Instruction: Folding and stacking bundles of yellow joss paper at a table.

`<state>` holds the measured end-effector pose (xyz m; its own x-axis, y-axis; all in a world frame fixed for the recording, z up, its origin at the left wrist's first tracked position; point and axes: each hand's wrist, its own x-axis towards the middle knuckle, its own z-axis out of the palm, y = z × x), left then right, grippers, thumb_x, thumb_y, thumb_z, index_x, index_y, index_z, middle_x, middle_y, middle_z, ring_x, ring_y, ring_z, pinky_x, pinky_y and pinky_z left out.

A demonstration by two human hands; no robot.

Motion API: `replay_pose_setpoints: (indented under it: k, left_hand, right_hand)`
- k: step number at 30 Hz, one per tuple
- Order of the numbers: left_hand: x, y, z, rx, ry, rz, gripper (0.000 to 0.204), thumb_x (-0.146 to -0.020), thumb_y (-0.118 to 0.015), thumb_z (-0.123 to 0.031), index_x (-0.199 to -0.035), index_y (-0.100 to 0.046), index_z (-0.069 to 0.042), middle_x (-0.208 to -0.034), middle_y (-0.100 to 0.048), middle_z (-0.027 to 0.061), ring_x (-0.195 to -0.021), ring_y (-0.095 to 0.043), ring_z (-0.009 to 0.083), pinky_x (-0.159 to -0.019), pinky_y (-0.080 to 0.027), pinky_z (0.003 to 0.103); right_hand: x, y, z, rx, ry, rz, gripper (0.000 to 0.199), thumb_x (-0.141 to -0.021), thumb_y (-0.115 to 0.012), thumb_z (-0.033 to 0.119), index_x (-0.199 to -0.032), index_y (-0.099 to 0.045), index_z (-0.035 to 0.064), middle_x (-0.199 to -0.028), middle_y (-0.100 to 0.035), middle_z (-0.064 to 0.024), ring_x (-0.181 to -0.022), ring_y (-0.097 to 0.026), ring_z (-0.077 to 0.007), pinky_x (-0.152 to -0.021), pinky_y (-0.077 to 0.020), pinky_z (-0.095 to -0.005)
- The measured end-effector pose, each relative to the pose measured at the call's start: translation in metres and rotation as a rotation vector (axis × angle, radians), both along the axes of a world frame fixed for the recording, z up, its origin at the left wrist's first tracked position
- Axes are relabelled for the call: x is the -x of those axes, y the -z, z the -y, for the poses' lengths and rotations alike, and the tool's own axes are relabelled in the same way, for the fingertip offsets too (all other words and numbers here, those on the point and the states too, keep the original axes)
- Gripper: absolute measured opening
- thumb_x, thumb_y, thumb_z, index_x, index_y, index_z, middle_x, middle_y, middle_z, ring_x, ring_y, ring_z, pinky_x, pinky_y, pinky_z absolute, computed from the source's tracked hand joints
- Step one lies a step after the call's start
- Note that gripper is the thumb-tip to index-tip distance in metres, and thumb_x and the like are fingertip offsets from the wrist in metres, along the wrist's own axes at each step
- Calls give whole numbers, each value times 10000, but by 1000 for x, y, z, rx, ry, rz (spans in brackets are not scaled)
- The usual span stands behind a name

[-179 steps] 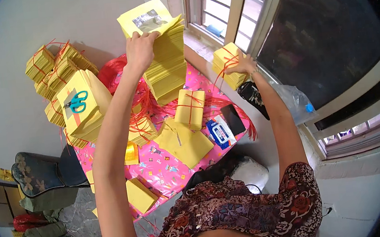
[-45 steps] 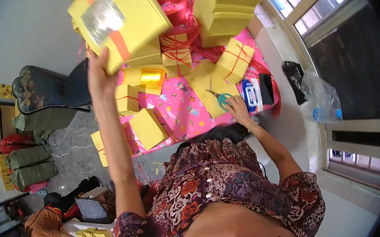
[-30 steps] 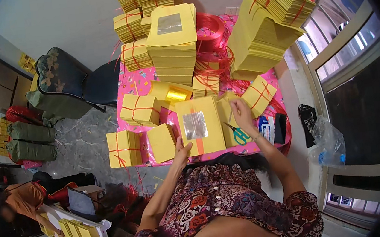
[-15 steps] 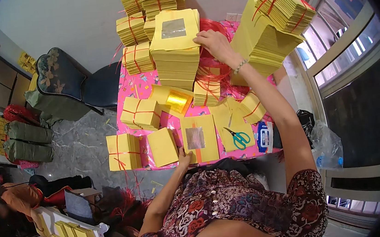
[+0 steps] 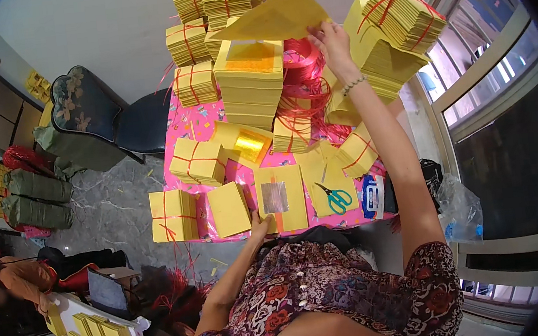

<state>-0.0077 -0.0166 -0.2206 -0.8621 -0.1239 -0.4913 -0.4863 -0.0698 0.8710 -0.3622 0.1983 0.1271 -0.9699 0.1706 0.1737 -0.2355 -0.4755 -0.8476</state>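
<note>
My right hand [image 5: 335, 46] pinches the corner of a yellow paper sheet [image 5: 273, 18], lifted and tilted above a tall stack of yellow paper [image 5: 251, 91]. An orange patch [image 5: 251, 57] shows on top of that stack. Near the table's front edge, my left hand [image 5: 261, 226] grips the lower left edge of another yellow paper sheet [image 5: 290, 198], which bears a silver square [image 5: 275, 197]. Just left of it lies a thin yellow paper pile [image 5: 229, 209]. To its right, teal-handled scissors [image 5: 337, 200] rest on yellow paper.
Bundles tied with red string [image 5: 174, 216] stand at left and at the back. Red string [image 5: 310, 95] lies right of the tall stack. A large yellow pile [image 5: 379, 58] rises at far right. A blue-white packet [image 5: 373, 196] lies front right; a chair [image 5: 89, 111] stands left. Another person [image 5: 25, 282] works lower left.
My right hand has lifted the top sheet off the tall stack, moving up and to the right, and uncovered the orange patch. My left hand has stayed at the front sheet.
</note>
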Motion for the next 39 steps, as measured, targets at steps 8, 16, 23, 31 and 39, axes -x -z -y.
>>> replay_pose_setpoints:
  k: [8, 16, 23, 31, 39]
  left_hand:
    - [-7, 6, 2, 2, -19, 5, 459, -815, -564, -8, -1237, -384, -26, -1117, -542, 124, -1011, -525, 216, -873, -435, 319]
    - [8, -22, 0, -212, -95, 124, 430, -798, -528, 24, -1198, -402, -66, -1015, -562, 114, -859, -570, 222, -671, -513, 354]
    - [7, -7, 4, -290, -142, 134, 368, -807, -536, 8, -1144, -422, -82, -994, -579, 94, -860, -595, 206, -745, -521, 319]
    - [2, -6, 3, -425, -163, 177, 273, -931, -452, -153, -1192, -423, -80, -1069, -582, 85, -914, -603, 201, -743, -533, 354]
    - [7, -7, 5, -474, -149, 182, 287, -950, -433, -251, -1174, -431, -71, -1052, -574, 78, -920, -586, 198, -758, -514, 361]
  right_hand:
    - [-101, 0, -42, 191, 141, -59, 142, -897, -549, 98, -955, -441, 25, -904, -528, -75, -815, -590, -194, -752, -537, -349]
    - [-204, 46, -58, -321, 364, -223, 174, -915, -500, 54, -1079, -483, -2, -886, -562, -73, -782, -605, -159, -702, -503, -278]
    - [-288, 167, -22, -1105, -45, -556, 204, -722, -590, -8, -918, -614, 45, -879, -559, -96, -715, -585, -228, -642, -492, -309]
    - [-323, 272, -7, -1361, -451, -412, 166, -769, -586, 80, -935, -599, 84, -859, -507, -75, -732, -573, -276, -661, -493, -369]
    - [-317, 274, -13, -1354, -526, -365, 197, -772, -590, 99, -969, -580, 100, -900, -505, -71, -787, -581, -289, -671, -496, -390]
